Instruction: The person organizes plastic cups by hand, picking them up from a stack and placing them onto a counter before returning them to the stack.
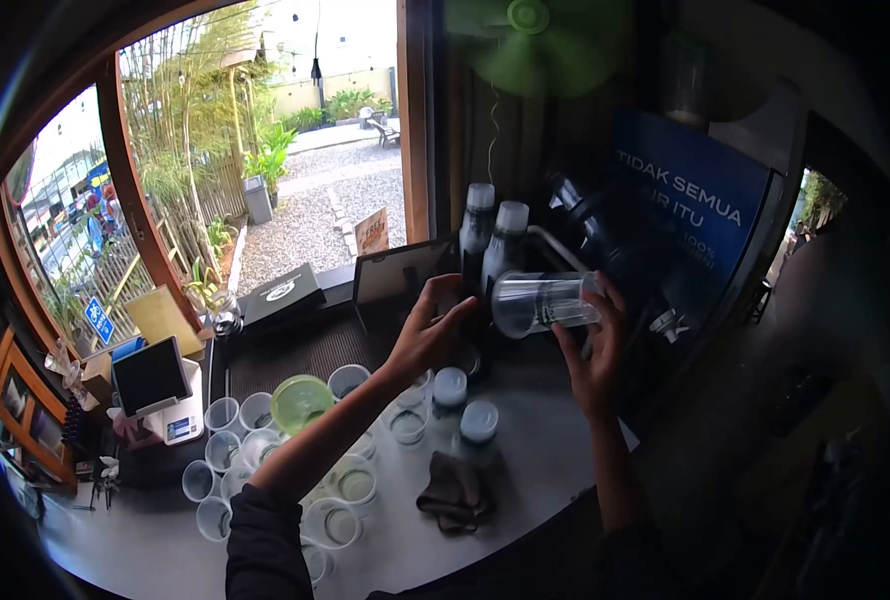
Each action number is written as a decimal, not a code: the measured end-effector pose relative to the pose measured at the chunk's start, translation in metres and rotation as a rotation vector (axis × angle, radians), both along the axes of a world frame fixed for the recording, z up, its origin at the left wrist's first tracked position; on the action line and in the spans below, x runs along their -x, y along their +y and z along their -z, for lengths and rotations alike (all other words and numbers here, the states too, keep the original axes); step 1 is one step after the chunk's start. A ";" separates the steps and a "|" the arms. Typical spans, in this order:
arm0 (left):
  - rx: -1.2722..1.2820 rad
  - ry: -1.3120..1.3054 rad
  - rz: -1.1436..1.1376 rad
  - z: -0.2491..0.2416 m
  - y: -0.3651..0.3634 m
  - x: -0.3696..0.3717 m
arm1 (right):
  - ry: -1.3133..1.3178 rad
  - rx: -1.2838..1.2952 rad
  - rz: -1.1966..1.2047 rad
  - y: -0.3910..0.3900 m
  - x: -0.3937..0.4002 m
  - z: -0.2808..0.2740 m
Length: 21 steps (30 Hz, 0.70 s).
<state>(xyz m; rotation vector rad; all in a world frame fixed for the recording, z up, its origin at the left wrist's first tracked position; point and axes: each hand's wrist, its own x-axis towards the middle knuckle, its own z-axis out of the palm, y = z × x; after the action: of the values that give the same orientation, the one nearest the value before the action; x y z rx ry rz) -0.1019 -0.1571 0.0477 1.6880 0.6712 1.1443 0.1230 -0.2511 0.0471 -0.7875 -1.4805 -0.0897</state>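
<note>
My right hand [597, 345] grips a clear plastic cup [537, 305] by its base end. The cup lies sideways in the air, its mouth towards my left hand, with dark print on its side. My left hand [433, 325] is raised just left of the cup, apart from it; its thumb stands away from the bent fingers, and I see nothing in it. Behind the hands stand two tall bottles with whitish caps [511, 217]. Below, on the counter, are many clear plastic cups [351, 480] and a green-tinted round container [302, 403].
Two small lidded containers [479, 422] and a crumpled dark cloth [455, 493] lie on the grey counter [555, 450]. A tablet on a stand [152, 376] is at the left. A blue sign [700, 200] and a green fan [530, 40] are behind. A window faces a gravel yard.
</note>
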 end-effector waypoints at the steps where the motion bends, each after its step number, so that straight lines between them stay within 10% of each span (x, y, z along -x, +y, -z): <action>1: -0.004 -0.023 -0.027 0.002 0.014 -0.009 | -0.117 -0.041 0.160 0.008 -0.015 -0.003; 15: -0.082 -0.241 -0.198 -0.036 0.203 -0.069 | -0.254 -0.406 0.229 0.225 -0.040 -0.067; 21: -0.358 0.043 -0.348 -0.020 0.274 -0.083 | -0.372 -0.005 0.123 0.306 -0.035 -0.088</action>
<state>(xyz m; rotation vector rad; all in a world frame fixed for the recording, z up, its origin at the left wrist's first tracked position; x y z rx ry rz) -0.0190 0.1164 0.0676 1.9477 0.8485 1.5494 0.1575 0.0553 0.1346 -0.8908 -1.7787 -0.3482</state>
